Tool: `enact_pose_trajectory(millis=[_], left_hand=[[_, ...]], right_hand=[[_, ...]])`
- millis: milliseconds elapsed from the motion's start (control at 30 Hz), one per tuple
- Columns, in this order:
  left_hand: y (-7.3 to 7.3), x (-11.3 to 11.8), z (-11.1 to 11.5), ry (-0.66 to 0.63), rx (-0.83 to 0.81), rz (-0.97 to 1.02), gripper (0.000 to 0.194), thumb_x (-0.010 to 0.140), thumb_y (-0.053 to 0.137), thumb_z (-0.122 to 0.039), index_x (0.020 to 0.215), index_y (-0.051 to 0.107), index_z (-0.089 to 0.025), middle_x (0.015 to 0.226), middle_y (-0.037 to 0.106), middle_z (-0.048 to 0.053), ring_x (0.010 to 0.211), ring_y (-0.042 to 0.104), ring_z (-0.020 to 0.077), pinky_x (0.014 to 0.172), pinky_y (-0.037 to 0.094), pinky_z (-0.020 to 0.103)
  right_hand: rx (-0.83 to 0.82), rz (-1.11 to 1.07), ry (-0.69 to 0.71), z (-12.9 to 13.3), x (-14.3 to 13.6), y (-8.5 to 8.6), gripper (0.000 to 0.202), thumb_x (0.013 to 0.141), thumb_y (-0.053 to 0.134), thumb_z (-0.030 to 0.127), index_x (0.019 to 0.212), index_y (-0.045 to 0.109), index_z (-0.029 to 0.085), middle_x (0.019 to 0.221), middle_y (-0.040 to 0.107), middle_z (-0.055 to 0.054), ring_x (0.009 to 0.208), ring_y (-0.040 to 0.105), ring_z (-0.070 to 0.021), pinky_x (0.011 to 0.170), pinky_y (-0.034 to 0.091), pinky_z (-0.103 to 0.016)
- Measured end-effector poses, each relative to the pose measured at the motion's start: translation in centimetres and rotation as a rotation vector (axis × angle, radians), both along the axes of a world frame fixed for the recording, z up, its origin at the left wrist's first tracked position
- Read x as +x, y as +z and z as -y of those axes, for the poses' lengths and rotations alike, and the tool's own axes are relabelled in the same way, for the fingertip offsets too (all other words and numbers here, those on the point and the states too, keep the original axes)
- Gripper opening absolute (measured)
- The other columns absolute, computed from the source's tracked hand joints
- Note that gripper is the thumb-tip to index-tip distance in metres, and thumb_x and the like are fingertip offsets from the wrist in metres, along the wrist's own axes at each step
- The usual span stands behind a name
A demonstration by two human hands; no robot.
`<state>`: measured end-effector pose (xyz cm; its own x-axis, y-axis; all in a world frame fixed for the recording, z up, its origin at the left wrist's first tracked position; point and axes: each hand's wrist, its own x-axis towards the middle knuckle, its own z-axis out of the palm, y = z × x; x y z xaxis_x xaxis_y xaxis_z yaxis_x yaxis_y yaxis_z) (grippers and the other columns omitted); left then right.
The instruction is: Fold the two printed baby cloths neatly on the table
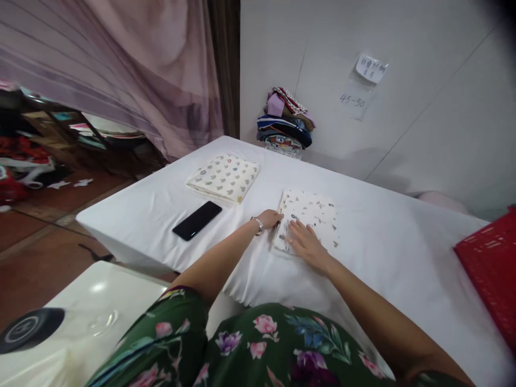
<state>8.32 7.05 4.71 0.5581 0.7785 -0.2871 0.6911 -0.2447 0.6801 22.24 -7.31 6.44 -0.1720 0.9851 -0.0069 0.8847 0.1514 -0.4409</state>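
Observation:
A folded white cloth (318, 212) with a small scattered print lies flat on the white-covered table. At its left edge my left hand (269, 219), with a bracelet at the wrist, has its fingers closed on the border; the thumb side is partly hidden. My right hand (307, 244) rests palm down on the cloth's lower left part, fingers stretched out. Farther left lies a second folded cloth (226, 177), cream with grey motifs. A black phone (197, 220) is in front of it, left of my left forearm.
Against the wall stands a stack of folded clothes (285, 121). A red plastic crate (494, 263) is at the table's right edge. At lower left, a white surface (121, 285) carries a dark round object (32, 329). A pink curtain (161, 64) hangs behind the table's left end.

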Motion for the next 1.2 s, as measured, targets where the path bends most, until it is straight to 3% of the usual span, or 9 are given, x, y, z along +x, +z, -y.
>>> enact_pose_trajectory(millis=[100,233,500,700,800,933,1067,1200], left_hand=[[-0.2,-1.7,2.4,0.009,-0.069,0.074,0.043,0.083,0.038,-0.048,0.054,0.050,-0.018,0.045,0.049,-0.001,0.044,0.045,0.0111,0.049,0.036,0.023],[-0.4,-2.8,4.5,0.069,-0.099,0.138,0.048,0.081,0.040,-0.053,0.048,0.047,-0.018,0.038,0.040,-0.003,0.041,0.040,0.0105,0.048,0.034,0.024],[-0.7,-4.2,6.6,0.248,-0.055,0.207,0.029,0.081,0.045,-0.037,0.064,0.058,-0.016,0.060,0.061,0.000,0.047,0.050,0.0090,0.051,0.037,0.021],[-0.5,-5.5,9.1,0.237,-0.092,0.232,0.021,0.080,0.043,-0.027,0.072,0.059,-0.016,0.071,0.067,0.001,0.040,0.048,0.0062,0.044,0.037,0.020],[-0.6,-6.0,10.1,0.233,-0.065,0.240,0.018,0.078,0.046,-0.027,0.072,0.059,-0.016,0.065,0.065,-0.001,0.042,0.050,0.0067,0.047,0.038,0.019],[-0.9,-6.2,10.5,0.223,0.021,0.240,0.015,0.076,0.049,-0.027,0.071,0.060,-0.018,0.061,0.063,-0.002,0.050,0.054,0.0092,0.054,0.040,0.020],[-1.1,-6.1,10.5,0.216,0.090,0.204,0.019,0.078,0.046,-0.027,0.072,0.062,-0.019,0.070,0.066,0.000,0.062,0.059,0.0118,0.061,0.042,0.022],[-1.1,-5.7,10.9,0.174,0.204,0.088,0.019,0.079,0.048,-0.030,0.086,0.063,-0.021,0.081,0.067,0.002,0.075,0.061,0.0147,0.066,0.042,0.024]], right_hand=[[0.048,0.038,0.043,2.1,-1.2,-0.9,0.055,0.090,0.031,0.050,0.136,0.036,0.021,0.142,0.035,-0.008,0.134,0.021,-0.0234,0.108,0.014,-0.049],[0.151,0.167,0.025,2.6,-2.1,-2.3,0.050,0.088,0.040,0.041,0.131,0.043,0.016,0.139,0.040,-0.011,0.131,0.027,-0.0259,0.106,0.017,-0.049],[0.300,0.236,-0.040,2.1,-3.7,-3.0,0.042,0.086,0.046,0.034,0.123,0.049,0.014,0.133,0.046,-0.013,0.125,0.037,-0.0260,0.101,0.028,-0.044],[0.359,0.243,-0.097,1.4,-4.9,-3.4,0.038,0.084,0.049,0.028,0.118,0.052,0.011,0.126,0.052,-0.014,0.119,0.042,-0.0270,0.096,0.033,-0.042],[0.368,0.201,-0.109,1.4,-4.6,-3.6,0.036,0.086,0.045,0.028,0.117,0.054,0.012,0.126,0.053,-0.013,0.119,0.044,-0.0255,0.096,0.035,-0.040],[0.346,0.144,-0.075,1.5,-3.7,-3.5,0.037,0.090,0.039,0.027,0.121,0.053,0.014,0.127,0.053,-0.011,0.119,0.046,-0.0226,0.097,0.036,-0.039],[0.287,0.250,0.008,1.7,-3.3,-3.2,0.036,0.090,0.038,0.024,0.122,0.053,0.015,0.129,0.051,-0.011,0.122,0.042,-0.0245,0.098,0.034,-0.042],[0.257,0.270,-0.003,1.6,-3.3,-3.0,0.037,0.091,0.037,0.026,0.123,0.052,0.015,0.129,0.051,-0.010,0.122,0.042,-0.0230,0.099,0.033,-0.041]])
